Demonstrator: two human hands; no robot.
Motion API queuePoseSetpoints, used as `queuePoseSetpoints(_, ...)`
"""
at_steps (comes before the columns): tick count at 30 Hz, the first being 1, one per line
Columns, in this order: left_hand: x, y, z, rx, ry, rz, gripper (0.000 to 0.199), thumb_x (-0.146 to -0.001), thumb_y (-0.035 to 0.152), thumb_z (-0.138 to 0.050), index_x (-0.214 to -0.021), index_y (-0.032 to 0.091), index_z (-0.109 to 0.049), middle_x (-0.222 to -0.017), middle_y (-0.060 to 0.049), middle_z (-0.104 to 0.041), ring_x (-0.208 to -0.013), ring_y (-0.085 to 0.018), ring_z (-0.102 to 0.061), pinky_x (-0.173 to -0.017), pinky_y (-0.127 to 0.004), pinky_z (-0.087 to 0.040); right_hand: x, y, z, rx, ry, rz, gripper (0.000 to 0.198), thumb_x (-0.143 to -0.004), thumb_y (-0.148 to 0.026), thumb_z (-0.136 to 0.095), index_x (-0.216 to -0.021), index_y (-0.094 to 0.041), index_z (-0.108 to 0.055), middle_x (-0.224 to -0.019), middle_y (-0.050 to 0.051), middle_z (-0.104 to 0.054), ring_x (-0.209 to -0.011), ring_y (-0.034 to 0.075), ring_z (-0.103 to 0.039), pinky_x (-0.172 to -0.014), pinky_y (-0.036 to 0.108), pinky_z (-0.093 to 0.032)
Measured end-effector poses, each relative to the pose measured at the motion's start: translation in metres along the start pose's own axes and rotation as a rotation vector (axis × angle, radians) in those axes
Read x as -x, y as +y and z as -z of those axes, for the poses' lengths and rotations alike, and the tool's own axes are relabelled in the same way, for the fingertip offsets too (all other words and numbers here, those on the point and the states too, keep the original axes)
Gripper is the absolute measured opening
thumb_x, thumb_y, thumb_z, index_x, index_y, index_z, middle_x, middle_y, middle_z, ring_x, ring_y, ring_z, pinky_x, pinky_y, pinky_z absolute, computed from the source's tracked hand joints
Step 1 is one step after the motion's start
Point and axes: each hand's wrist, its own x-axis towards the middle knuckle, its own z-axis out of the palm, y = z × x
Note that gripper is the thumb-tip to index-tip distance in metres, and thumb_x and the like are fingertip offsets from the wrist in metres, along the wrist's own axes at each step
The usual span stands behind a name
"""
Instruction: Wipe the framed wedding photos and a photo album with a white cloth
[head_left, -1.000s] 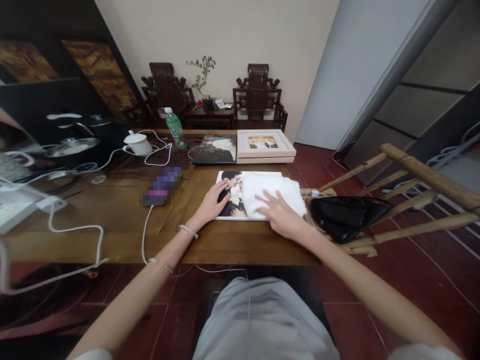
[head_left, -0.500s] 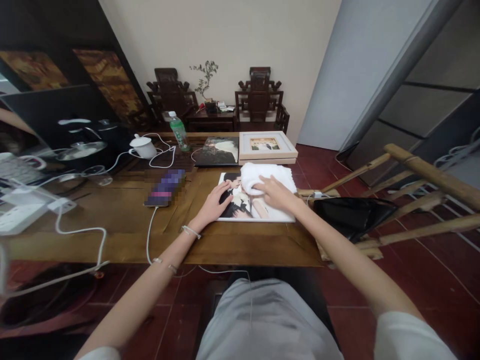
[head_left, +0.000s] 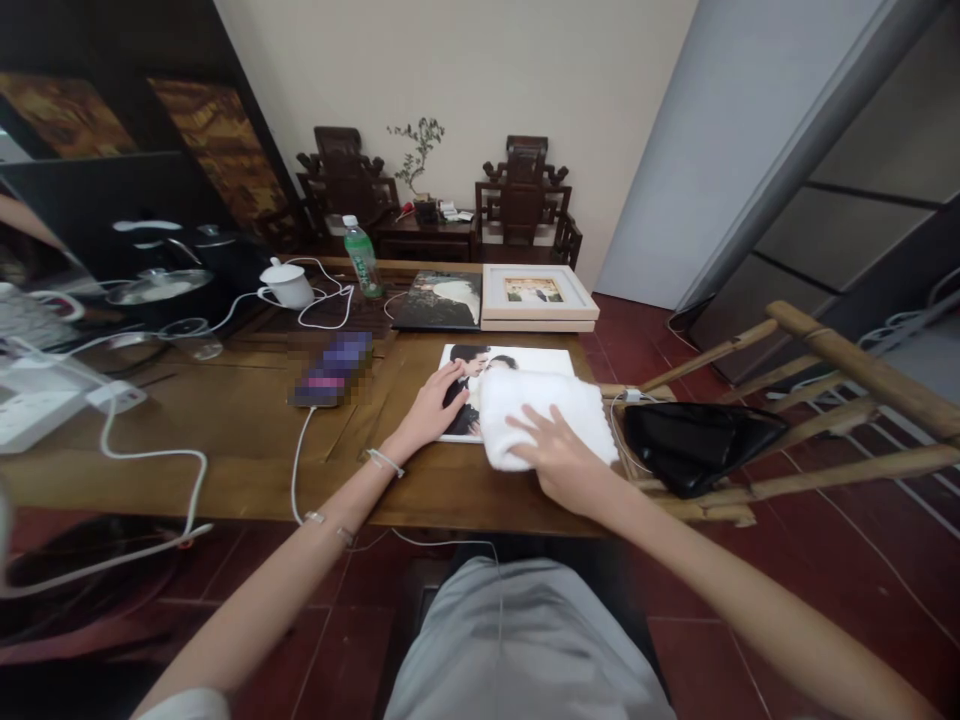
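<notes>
A photo print [head_left: 461, 358] of a couple in wedding clothes lies flat on the wooden table in front of me. Fingers outstretched, my left hand [head_left: 429, 408] rests on its left edge. On the right part of the print, a folded white towel [head_left: 577, 410] covers much of the picture and hangs past the near edge. My right hand [head_left: 559, 455] holds this towel from above, its fingers spread over the cloth and pressing on it.
Behind the print are a dark photo panel [head_left: 439, 302] and a light wooden picture frame [head_left: 574, 308]. A green-labelled bottle [head_left: 362, 262], a lidded white cup [head_left: 288, 287] and a charging phone [head_left: 332, 370] stand or lie leftward. At right is a bamboo chair [head_left: 862, 360] holding a black bag [head_left: 697, 440].
My right hand has drawn the towel toward me, from the print's upper right part to its near edge. The left hand stays at the left edge.
</notes>
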Motion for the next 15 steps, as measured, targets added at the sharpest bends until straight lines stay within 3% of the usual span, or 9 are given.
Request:
queuePoseSetpoints(5, -0.001, 0.0, 0.0, -0.001, 0.013, -0.015, 0.048, -0.096, 0.042, -0.05, -0.135, 0.016, -0.059, -0.151, -0.015, -0.052, -0.143, -0.028, -0.045, -0.122, -0.05, -0.033, 0.009, -0.008, 0.003, -0.011, -0.023, 0.055, 0.064, -0.072, 0.009, -0.044, -0.123, -0.02, -0.069, -0.153, 0.013, -0.052, -0.149, 0.035, -0.033, -0.117, 0.066, -0.027)
queuePoseSetpoints(15, -0.003, -0.004, 0.001, 0.012, 0.005, -0.007, 0.049, -0.095, 0.041, -0.051, -0.135, 0.014, -0.06, -0.151, -0.016, -0.052, -0.144, -0.027, -0.044, -0.123, -0.048, -0.031, -0.1, 0.075, 0.012, -0.051, 0.091, -0.111, 0.057, -0.082, 0.004, -0.043, -0.132, -0.016, -0.063, -0.136, 0.019, -0.064, -0.141, 0.032, -0.045, -0.113, 0.057, -0.033)
